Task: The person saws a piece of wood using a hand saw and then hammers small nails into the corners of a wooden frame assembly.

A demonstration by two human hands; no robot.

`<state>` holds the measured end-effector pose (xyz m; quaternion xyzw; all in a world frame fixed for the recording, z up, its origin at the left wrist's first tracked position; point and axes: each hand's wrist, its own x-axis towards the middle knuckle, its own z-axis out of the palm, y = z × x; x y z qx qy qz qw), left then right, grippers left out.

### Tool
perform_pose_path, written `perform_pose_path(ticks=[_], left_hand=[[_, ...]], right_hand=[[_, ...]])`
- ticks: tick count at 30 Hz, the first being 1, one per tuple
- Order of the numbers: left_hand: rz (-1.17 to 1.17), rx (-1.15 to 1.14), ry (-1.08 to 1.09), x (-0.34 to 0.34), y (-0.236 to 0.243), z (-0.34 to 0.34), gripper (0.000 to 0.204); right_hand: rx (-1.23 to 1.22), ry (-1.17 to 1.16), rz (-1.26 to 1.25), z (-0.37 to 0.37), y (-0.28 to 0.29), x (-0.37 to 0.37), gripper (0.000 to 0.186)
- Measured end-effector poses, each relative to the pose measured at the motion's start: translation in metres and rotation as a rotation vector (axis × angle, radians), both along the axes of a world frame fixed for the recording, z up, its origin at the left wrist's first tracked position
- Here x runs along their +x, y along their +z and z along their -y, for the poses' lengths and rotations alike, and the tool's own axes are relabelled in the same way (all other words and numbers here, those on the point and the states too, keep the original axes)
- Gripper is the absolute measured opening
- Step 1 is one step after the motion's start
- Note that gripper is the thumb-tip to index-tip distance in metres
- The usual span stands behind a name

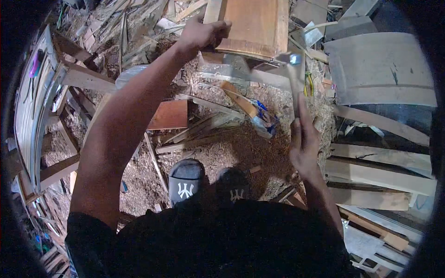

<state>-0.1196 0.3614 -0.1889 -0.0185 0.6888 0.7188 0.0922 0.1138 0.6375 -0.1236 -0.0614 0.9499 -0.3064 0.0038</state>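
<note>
At the top middle is a framed wooden panel (252, 23), brown with a paler border. My left hand (201, 34) grips its left edge, fingers bent over the frame. My right hand (304, 143) is closed around the pale handle of a hammer (293, 76). The shiny metal head is close to the panel's near right corner, and slightly blurred; whether it touches the wood I cannot tell. Under the panel's near edge lies a pale board (250, 76), partly hidden.
Wood shavings and offcuts cover the floor around my dark slides (186, 181). A reddish-brown board (169, 115) and a blue-and-clear plastic wrapper (265, 121) lie ahead. Stacked planks (371, 173) and a large grey panel (380, 69) line the right; a wooden frame (39, 111) stands left.
</note>
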Motion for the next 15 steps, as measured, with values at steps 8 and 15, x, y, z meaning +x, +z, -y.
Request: perform_pose_path(ticks=[8,15], left_hand=[[0.018,0.027,0.001,-0.004,-0.003,0.001,0.028],[-0.018,-0.014,-0.008,-0.005,-0.001,0.002,0.022]], right_hand=[[0.053,0.057,0.151,0.006,-0.007,-0.011,0.051],[0.002,0.021,0.017,0.009,-0.006,-0.016,0.065]])
